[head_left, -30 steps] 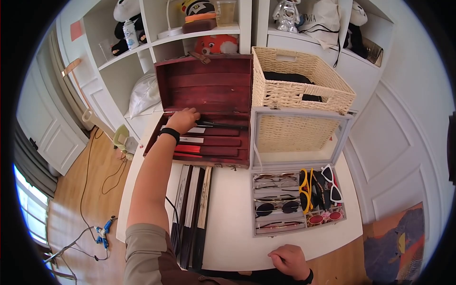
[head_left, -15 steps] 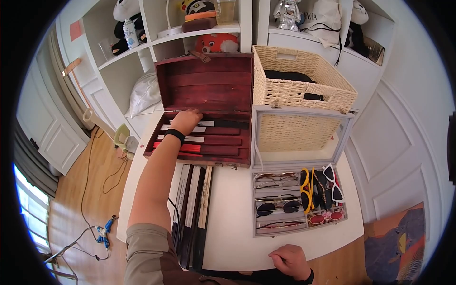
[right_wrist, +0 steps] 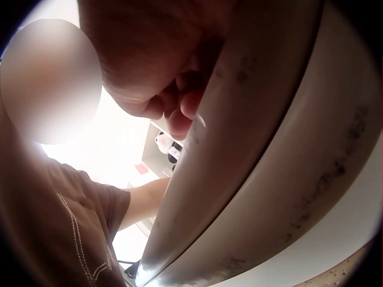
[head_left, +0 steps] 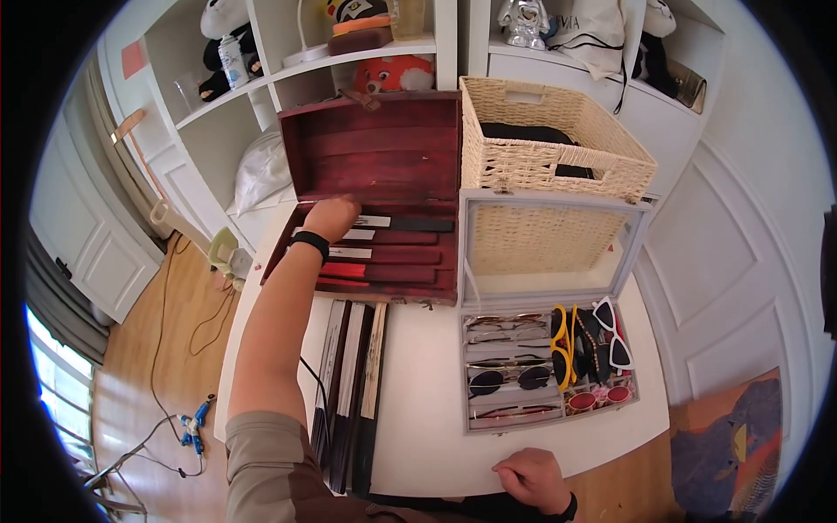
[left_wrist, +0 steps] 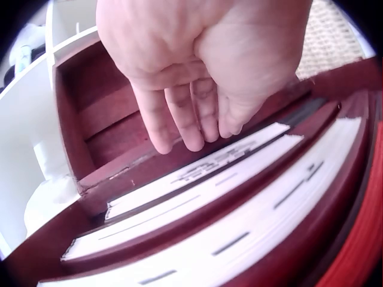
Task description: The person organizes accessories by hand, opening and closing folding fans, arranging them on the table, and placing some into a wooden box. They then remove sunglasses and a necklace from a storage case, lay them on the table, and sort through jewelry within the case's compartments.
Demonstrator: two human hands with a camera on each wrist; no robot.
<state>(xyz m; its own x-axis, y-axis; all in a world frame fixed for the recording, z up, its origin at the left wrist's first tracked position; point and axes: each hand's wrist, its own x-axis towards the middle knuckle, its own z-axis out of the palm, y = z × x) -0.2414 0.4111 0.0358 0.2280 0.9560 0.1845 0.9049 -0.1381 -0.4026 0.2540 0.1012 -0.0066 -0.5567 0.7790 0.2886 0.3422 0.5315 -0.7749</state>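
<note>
My left hand [head_left: 331, 218] is over the back left of the red-brown wooden box [head_left: 366, 161], whose lid stands open. In the left wrist view the fingers of this hand [left_wrist: 197, 66] hang extended and close together, holding nothing, just above the rearmost folded item. That item has a white end and a black part [head_left: 421, 225]. Other folded items with white ends [left_wrist: 179, 206] and dark red covers lie in front of it, and a red one [head_left: 344, 272] lies nearest. My right hand [head_left: 534, 481] rests loosely curled at the table's front edge, holding nothing.
Several long folded items [head_left: 349, 383] lie upright before the box, beside a black cable. An open grey case [head_left: 471, 427] holds glasses and sunglasses. Behind it stands a woven basket [head_left: 523, 161] with black contents. White shelves [head_left: 305, 70] hold toys and bags.
The black item, earlier slanted under my left hand, now lies straight along the back of the box. My left hand has let go of it and shifted slightly left. The right hand stays still.
</note>
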